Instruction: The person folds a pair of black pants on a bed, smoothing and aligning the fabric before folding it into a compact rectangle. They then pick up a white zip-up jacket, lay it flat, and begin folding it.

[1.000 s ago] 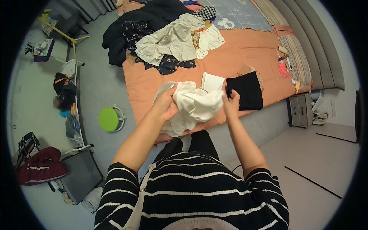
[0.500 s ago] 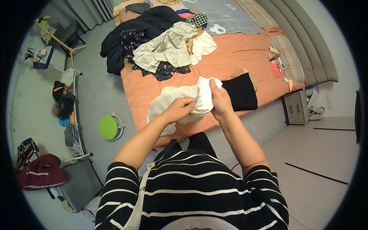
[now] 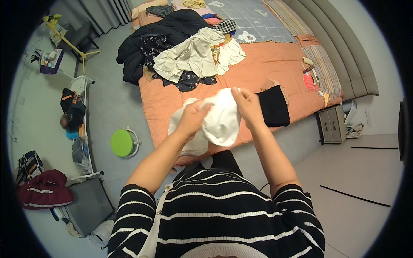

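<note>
Hands drawn apart, white cloth dropped into a broad panel

Since half a second ago the left hand (image 3: 192, 118) has shifted outward from the right hand (image 3: 251, 107), and the white cloth (image 3: 221, 120) — a thick upright bunch in the earlier frame — now spreads and hangs between them. It is in the air over the near edge of the bed (image 3: 262, 60), in front of the person's body.

From the right hand, the cloth lies to the left and down toward the person. Its longer run goes from top to bottom, slanting a little; its top corner sits at the right thumb. Of the two, the right hand is nearer that corner, pinching it between thumb and fingers. The left hand is beside the opposite edge, fingers curled and blurred against it; whether they pinch it, I cannot tell.

More pale fabric (image 3: 195, 145) rests on the bed's edge, behind and below the left hand — joined to the cloth or separate, I cannot say. Just beyond the right hand is a black cloth (image 3: 274, 107), folded flat. Farther back on the bed, to the left, is a loose pile (image 3: 185, 60) of clothes.
</note>
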`<state>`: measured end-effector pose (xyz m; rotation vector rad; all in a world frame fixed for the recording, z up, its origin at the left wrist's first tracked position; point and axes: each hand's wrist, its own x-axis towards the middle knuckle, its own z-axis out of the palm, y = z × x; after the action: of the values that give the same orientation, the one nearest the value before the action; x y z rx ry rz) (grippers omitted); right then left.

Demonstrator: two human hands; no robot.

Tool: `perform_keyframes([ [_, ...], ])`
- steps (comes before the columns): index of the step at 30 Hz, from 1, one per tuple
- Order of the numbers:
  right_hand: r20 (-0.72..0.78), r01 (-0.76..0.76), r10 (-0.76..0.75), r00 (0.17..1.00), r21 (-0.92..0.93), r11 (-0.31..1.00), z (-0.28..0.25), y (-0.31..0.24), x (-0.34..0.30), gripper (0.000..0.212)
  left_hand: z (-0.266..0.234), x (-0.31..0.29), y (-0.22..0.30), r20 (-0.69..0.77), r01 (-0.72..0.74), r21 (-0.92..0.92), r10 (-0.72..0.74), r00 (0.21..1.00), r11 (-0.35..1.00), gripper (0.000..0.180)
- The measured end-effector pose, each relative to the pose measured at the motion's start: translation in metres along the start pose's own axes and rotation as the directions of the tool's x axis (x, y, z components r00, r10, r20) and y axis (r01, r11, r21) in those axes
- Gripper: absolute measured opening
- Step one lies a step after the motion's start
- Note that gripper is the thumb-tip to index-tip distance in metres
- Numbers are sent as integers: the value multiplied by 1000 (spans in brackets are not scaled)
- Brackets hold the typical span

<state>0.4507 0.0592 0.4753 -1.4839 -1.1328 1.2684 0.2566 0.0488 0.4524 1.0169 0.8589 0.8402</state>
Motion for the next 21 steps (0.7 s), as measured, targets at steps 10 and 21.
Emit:
perform_keyframes([
  [10, 238, -100, 96, 966, 4, 995, 39, 56, -33, 21, -1, 4, 4, -167, -59, -483, -26, 986, 874, 36],
  [21, 257, -284, 140, 956, 702, 653, 20, -12, -26, 20, -32, -8, -37, -407, -123, 332, 260, 876, 935, 34],
])
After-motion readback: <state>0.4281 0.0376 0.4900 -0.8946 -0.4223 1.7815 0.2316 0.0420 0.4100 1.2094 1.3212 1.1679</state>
